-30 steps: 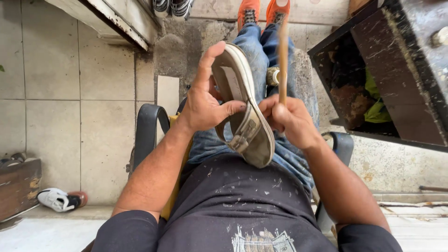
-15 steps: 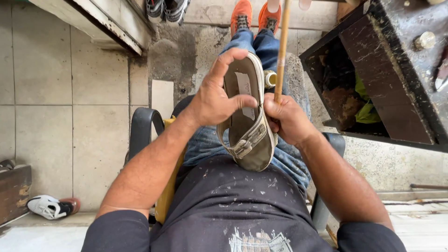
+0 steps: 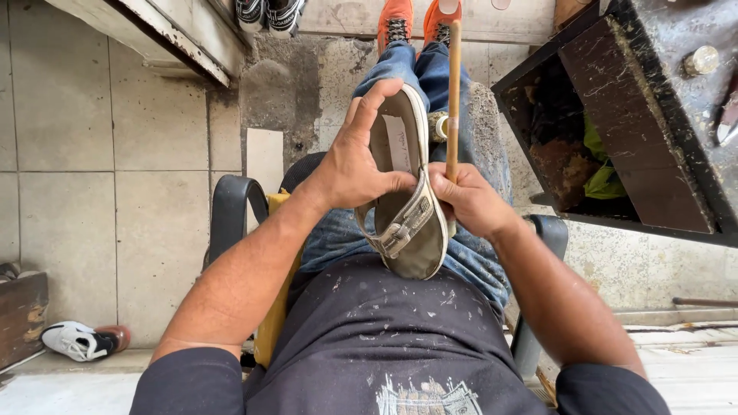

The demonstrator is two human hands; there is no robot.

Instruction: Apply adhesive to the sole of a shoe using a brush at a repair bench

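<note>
A grey-green canvas shoe [image 3: 410,230] with a white rim rests over my lap, toe pointing toward my body. My left hand [image 3: 355,157] grips it from the left, fingers hooked over the heel opening and thumb pressed on its middle. My right hand [image 3: 467,200] touches the shoe's right edge and holds a long wooden stick [image 3: 453,92] that stands up away from me. I sit in a dark armchair [image 3: 229,215], legs in blue jeans [image 3: 419,69] stretched out, orange shoes [image 3: 396,19] on my feet.
A dark, worn wooden cabinet [image 3: 638,115] stands open at the right, with green material inside. Black-and-white sneakers [image 3: 265,11] sit at the top by a step. A white sneaker [image 3: 77,340] lies on the tiled floor at lower left, beside a wooden box [image 3: 19,315].
The shoe has turned more upright in my hands and my left fingers have shifted up over its heel opening. The stick stays in my right hand.
</note>
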